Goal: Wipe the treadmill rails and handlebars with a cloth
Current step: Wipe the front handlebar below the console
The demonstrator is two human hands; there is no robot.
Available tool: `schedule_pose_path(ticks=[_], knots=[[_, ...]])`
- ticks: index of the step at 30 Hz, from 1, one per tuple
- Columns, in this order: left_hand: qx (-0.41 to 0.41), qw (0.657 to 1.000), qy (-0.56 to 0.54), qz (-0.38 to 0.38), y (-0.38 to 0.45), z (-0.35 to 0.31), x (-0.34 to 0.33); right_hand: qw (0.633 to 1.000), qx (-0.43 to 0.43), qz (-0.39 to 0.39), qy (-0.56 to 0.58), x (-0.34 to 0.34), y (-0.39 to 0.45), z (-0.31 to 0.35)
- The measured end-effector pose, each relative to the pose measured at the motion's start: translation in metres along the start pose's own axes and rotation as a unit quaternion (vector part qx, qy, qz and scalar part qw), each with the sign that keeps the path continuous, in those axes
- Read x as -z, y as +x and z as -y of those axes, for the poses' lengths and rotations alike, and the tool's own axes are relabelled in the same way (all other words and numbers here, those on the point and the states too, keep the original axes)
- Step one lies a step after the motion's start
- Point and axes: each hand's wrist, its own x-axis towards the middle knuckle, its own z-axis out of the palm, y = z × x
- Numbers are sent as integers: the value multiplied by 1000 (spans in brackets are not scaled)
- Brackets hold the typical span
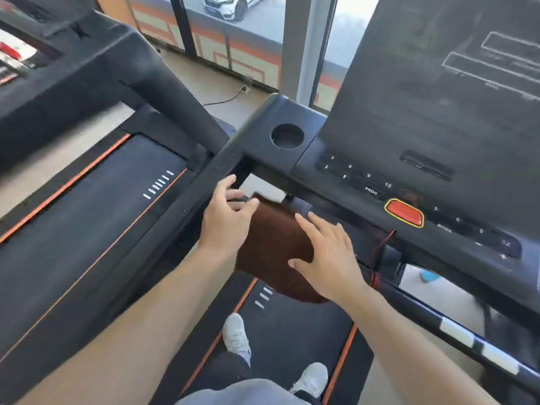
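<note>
- A second treadmill (87, 200) stands at far left, beside the one in use; it plays no part in this step.
- The left side rail (210, 182) of the treadmill in use runs diagonally up toward the console corner, just left of the person's hands.
- The left hand (225, 220) hovers at the rail's inner edge, fingers loosely curled. Its fingertips meet the top left corner of the cloth; whether they pinch it cannot be told.
- The brown cloth (274, 244) hangs between the two hands, below the console edge and above the belt. It looks folded flat, its lower edge drooping.
- The right hand (327, 255) lies flat and spread on the cloth's right side, fingers straight, not gripping.
- Judged from this, the cloth is being readied for wiping. It would help to bunch or fold it into a firm pad, take hold with one hand, then wrap it over the rail so top and sides are covered in one stroke.
- To the right, the red stop button (404, 213) and its cord sit close; strokes should stay clear of them.
- The front handlebar (455, 331) at lower right appears untouched.
</note>
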Motion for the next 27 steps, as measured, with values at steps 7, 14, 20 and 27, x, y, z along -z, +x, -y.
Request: schedule_pose_path(ticks=[7, 14, 20, 27], knots=[[76, 992, 9, 105, 15, 73, 26, 989, 34, 0, -145, -40, 75, 36], [133, 987, -11, 89, 4, 108, 49, 994, 48, 73, -66, -36, 141, 90], [153, 986, 26, 67, -12, 114, 53, 929, -144, 235, 247, -3, 162, 85], [159, 984, 30, 78, -59, 95, 19, 879, -214, 315, 287, 3, 139, 42]])
